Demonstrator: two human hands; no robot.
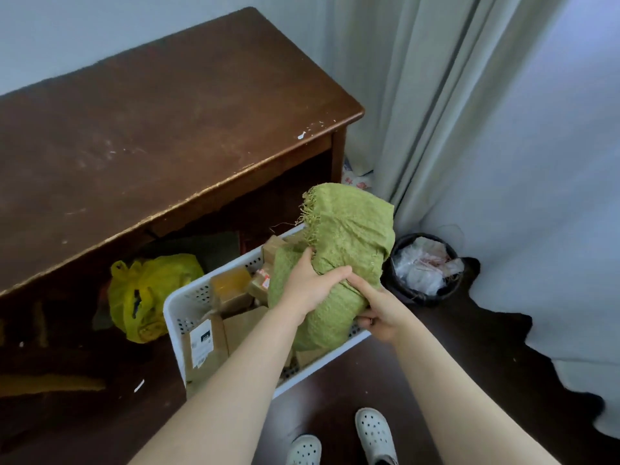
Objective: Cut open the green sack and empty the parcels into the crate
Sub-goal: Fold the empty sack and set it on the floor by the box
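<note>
Both hands on the green sack (349, 229), right over the white crate (174, 308)!
Crumpled, woven and limp, frayed along its far-left edge, it hangs above the brown parcels (231, 290); the left hand (308, 283) curls its fingers round the middle, the right hand (380, 312) clutches a near-right fold.

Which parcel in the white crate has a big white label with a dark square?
The brown parcel in the white crate's near-left corner. The others show bare cardboard, one only a small reddish sticker.

dark floor (335, 394) beneath a white crate (174, 317), a yellow plastic bag (151, 290) and a black waste bin (402, 293)
</note>
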